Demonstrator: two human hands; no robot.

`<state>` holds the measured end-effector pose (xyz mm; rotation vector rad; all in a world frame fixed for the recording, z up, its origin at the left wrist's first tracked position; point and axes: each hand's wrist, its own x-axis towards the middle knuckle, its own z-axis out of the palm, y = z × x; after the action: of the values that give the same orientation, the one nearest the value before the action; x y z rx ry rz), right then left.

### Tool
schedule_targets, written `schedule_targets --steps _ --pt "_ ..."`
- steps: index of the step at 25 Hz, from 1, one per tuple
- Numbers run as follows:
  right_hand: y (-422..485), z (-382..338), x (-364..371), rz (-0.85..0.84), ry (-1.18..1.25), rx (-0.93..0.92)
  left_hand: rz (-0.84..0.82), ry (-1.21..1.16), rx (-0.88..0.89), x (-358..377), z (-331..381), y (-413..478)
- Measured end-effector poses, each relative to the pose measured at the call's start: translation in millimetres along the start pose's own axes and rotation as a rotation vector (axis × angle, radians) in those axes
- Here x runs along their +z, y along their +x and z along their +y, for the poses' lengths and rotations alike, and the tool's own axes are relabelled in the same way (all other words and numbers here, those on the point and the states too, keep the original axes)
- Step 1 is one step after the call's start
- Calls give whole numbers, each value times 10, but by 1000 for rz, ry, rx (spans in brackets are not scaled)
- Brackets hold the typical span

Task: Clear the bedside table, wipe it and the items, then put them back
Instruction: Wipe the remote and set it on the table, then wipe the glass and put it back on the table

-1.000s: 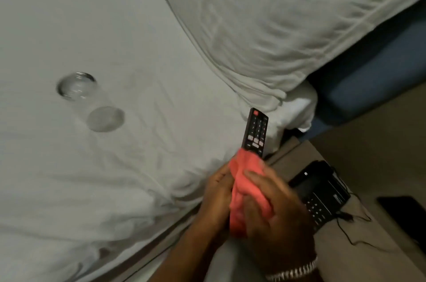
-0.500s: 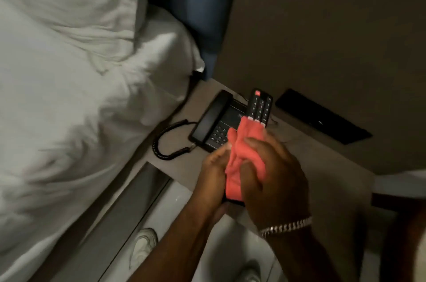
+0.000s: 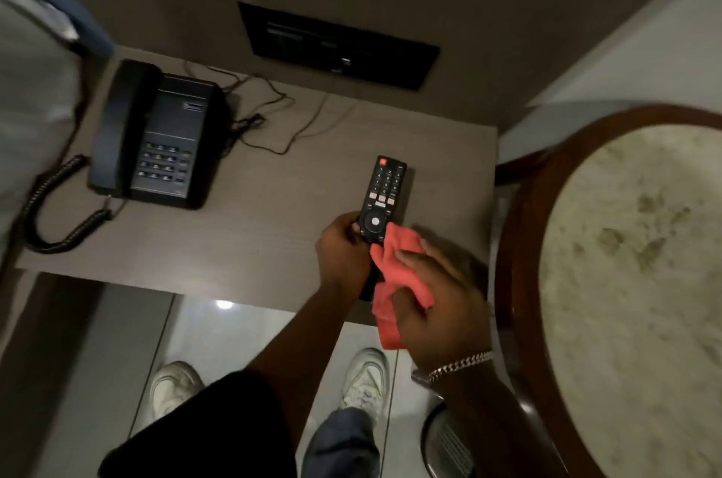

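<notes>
My left hand grips the lower half of a black TV remote, buttons up, held low over the right part of the wooden bedside table. My right hand, with a silver bracelet at the wrist, holds a bunched red cloth against the remote's lower end. The remote's bottom end is hidden by the cloth and my hands. A black corded telephone sits on the table's left side, its coiled cord hanging off the left edge.
Thin black cables lie behind the phone. A dark switch panel is on the wall above the table. A round marble-topped table with a wooden rim stands close on the right. White bedding is at the left.
The view swung from the bed to the bedside table. Both hands carried the remote and cloth over the table's right part; the cloth slid down, baring more of the remote.
</notes>
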<state>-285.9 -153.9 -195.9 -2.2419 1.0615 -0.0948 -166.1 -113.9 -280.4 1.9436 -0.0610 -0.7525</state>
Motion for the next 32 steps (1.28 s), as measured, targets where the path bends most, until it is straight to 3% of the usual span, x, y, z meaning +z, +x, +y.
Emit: schedule_targets --steps 7,10,14,19,22,26,32 --pt "296 140 -20 -96 -46 -71 144 331 291 227 -113 115" --pt "498 -17 -13 -64 -79 -103 160 412 251 124 -168 218" --pt "681 -520 73 -72 -180 -188 301 251 68 -457 -15 297" --pt "611 -1680 549 -130 -98 -449 382 -261 140 -2001 328 305" --pt "545 -2662 1132 -144 55 -609 600 -406 198 -3235 389 222" --pt "348 -4046 1958 -220 218 -793 982 -396 221 -4814 115 -80" --pt "-176 -5460 2871 -442 386 -862 1602 -254 234 -6247 -487 -528"
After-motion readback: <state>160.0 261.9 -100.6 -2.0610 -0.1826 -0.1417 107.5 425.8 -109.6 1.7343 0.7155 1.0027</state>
